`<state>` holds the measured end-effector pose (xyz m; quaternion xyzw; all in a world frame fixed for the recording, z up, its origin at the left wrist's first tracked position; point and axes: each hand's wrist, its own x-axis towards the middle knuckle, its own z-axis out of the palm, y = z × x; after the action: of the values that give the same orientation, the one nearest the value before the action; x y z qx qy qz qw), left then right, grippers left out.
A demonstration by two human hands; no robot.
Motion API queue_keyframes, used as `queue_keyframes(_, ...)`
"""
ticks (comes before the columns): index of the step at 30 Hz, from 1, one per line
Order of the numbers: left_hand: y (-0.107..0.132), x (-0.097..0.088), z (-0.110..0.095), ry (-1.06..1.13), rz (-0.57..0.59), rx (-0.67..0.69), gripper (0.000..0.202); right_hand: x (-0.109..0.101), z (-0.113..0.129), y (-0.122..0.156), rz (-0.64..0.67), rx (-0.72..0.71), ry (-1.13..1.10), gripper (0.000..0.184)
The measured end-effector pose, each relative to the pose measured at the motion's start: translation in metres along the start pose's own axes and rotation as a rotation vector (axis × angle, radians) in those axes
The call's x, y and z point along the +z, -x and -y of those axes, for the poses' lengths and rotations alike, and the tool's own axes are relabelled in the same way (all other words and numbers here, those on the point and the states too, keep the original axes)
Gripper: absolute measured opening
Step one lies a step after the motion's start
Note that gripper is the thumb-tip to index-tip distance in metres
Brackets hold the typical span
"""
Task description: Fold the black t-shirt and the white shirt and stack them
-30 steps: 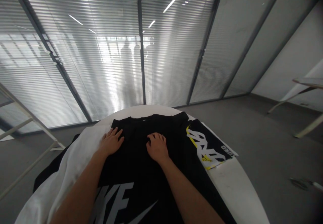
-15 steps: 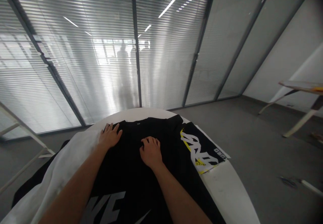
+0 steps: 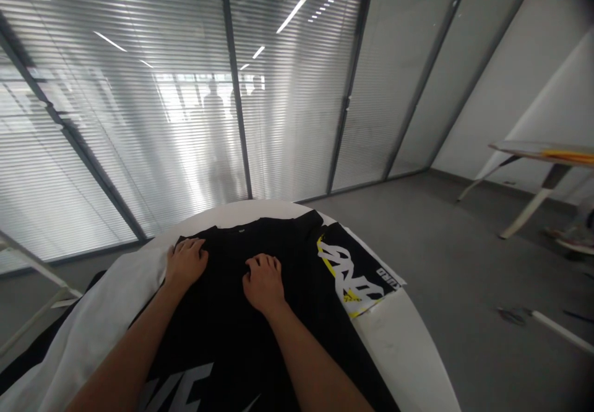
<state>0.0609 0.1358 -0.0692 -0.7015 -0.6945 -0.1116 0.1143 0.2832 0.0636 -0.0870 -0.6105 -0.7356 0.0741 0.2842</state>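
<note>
A black t-shirt point(image 3: 232, 338) with a large grey logo lies spread on a round white table point(image 3: 408, 350). My left hand point(image 3: 185, 263) rests on the shirt's left shoulder edge, fingers curled over the fabric there. Palm down on the upper chest of the shirt is my right hand point(image 3: 263, 282), its fingers bent and pressing into the cloth. A folded black garment with white and yellow lettering point(image 3: 355, 270) sits just right of the shirt.
A white garment point(image 3: 83, 344) hangs over the table's left side. Glass walls with blinds stand beyond the table. Another table point(image 3: 542, 152) stands at the far right on the grey floor, with a white rod point(image 3: 557, 330) lying nearby.
My left hand has slid left to the shirt's shoulder edge and its fingers have curled. The view has swung rightward; the right hand stays on the chest.
</note>
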Motion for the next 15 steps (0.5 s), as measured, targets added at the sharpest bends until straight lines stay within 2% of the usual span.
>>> queue_keyframes(4, 0.018, -0.017, -0.018, 0.047, 0.045, 0.101, 0.046, 0.000, 0.001, -0.001, -0.004, 0.009, -0.009, 0.029)
queue_keyframes(7, 0.036, -0.023, -0.037, 0.064, 0.077, 0.127, 0.052, -0.001, 0.002, -0.001, -0.002, 0.017, -0.009, 0.029)
queue_keyframes(11, 0.062, -0.018, -0.052, 0.086, 0.149, 0.077, 0.063, -0.002, 0.002, 0.001, 0.004, 0.006, -0.007, 0.029)
queue_keyframes(15, 0.080, -0.006, -0.053, 0.036, 0.158, 0.051, 0.059, -0.001, 0.002, 0.001, -0.006, 0.000, -0.005, 0.030)
